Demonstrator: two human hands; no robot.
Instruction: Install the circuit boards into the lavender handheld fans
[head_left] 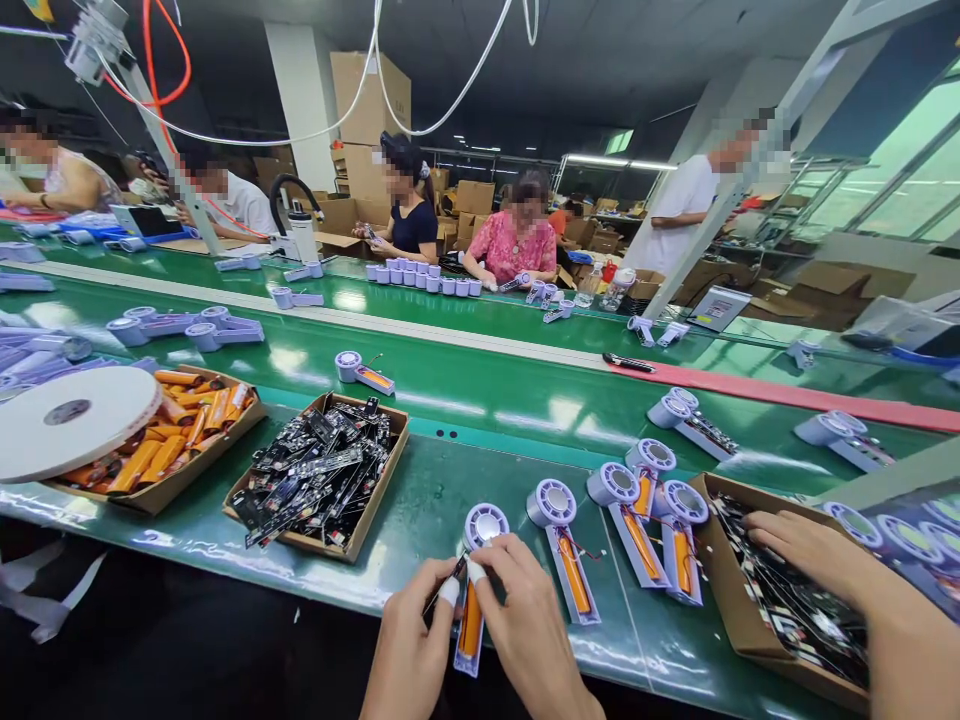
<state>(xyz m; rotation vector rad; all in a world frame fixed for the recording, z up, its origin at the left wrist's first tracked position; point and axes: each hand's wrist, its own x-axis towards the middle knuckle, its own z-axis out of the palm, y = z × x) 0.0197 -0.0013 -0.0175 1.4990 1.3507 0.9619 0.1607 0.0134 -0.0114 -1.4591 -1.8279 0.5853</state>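
A lilac handheld fan body (485,522) with an orange battery cell (471,625) in its open handle lies at the table's near edge, between my hands. My left hand (416,630) pinches a small black circuit board (457,570) beside the fan's neck. My right hand (521,620) is closed at the same spot, thumb and fingers pressed together over the handle's top. What it pinches is hidden, perhaps too small to see. White covers sit on both thumbs. Just right of my right hand lies another open fan body (553,503) with a battery and thin wires.
Left stand a carton of circuit boards (401,440), a carton of orange batteries (251,415) and a white tape reel (142,400). Several fan bodies (615,482) lie to the right. A co-worker's hand (817,550) reaches into another carton (712,590). A green conveyor (480,400) runs behind; people sit beyond.
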